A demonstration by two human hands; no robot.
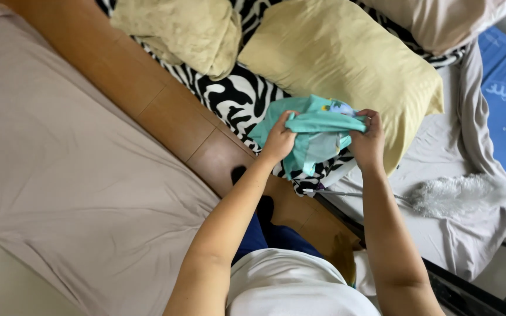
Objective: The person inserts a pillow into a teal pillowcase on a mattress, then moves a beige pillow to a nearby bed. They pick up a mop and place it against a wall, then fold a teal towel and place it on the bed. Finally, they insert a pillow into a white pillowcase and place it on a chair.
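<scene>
Both hands are gripping a teal cloth over the bed

The left hand (279,140) is pinching one end of the teal cloth (314,131), fingers curled tight around the fabric, and the right hand (368,140) is clamping the other end the same way, so a band of it is stretching between them while the rest is hanging down in loose folds. The cloth is sitting up in the air just in front of a yellow pillow (346,64) and above a zebra blanket (235,96). A wooden rail (171,114) is running diagonally under the forearms, with a beige sheet (65,169) spreading off to the left. A fluffy grey duster (461,193) is lying on the grey sheet (440,152) over to the right.
</scene>
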